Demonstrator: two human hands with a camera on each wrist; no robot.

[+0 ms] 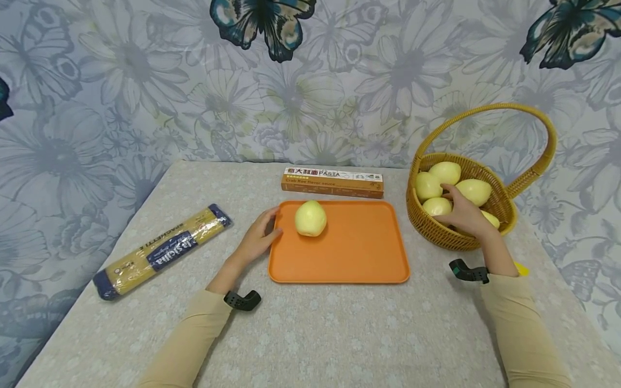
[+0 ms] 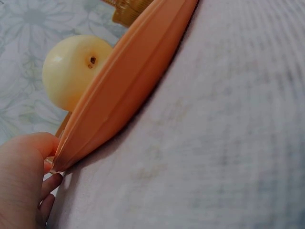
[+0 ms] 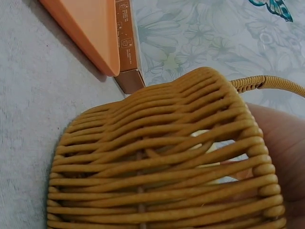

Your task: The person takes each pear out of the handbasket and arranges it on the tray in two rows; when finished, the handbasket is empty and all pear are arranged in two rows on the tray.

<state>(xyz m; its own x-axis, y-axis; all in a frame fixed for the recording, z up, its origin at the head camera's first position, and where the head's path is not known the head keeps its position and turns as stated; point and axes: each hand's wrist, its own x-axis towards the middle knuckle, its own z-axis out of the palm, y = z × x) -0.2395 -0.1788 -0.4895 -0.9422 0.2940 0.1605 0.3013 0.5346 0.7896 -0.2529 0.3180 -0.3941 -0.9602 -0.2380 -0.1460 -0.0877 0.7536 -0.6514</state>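
In the basket (image 1: pixel 439 236), apples (image 1: pixel 474 192) around right grip (image 1: pixel 463 213), hold unclear, left grip (image 1: pixel 254 237) pinching tray (image 1: pixel 349 245)

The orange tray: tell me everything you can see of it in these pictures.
The orange tray is rectangular, with rounded corners and a low raised rim; it looks like smooth plastic. It lies flat on the cloth-covered table, long sides running left to right in the head view. One pale yellow fruit rests on it toward the far left. The left grip holds its left rim. A pasta box lies just beyond its far edge; whether they touch is unclear.
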